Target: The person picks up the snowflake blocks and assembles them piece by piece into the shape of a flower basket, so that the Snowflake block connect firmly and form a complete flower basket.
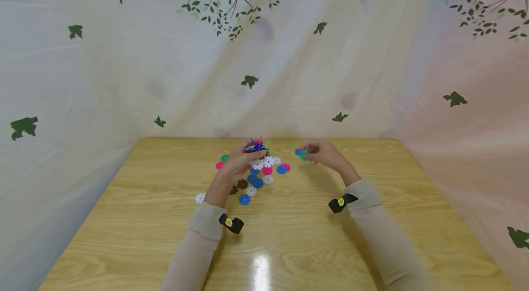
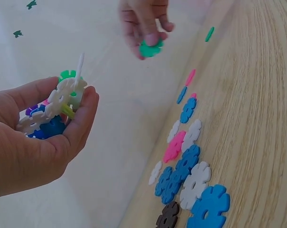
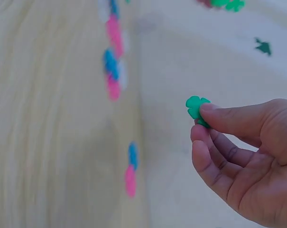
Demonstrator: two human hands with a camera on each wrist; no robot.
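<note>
My left hand (image 1: 234, 165) grips a cluster of interlocking plastic snowflake discs (image 2: 53, 107) above the table's far side. White, blue, green and purple discs show in it, slotted together at angles; the palm and fingers hide part of it. Off to the right, my right hand (image 1: 328, 155) pinches a single green snowflake disc (image 3: 194, 105) between thumb and fingers. That disc is raised and apart from the cluster. Below the left hand lie loose discs, among them a blue one (image 1: 244, 199), a white one (image 1: 251, 191) and a brown one (image 1: 242, 184).
The wooden table (image 1: 289, 245) meets a hanging leaf-print cloth (image 1: 289, 75) at its back edge. A lone white disc (image 1: 200, 198) lies left of the pile, and a blue disc (image 1: 282, 170) overlaps a pink one on the right. Both wrists wear small black cameras.
</note>
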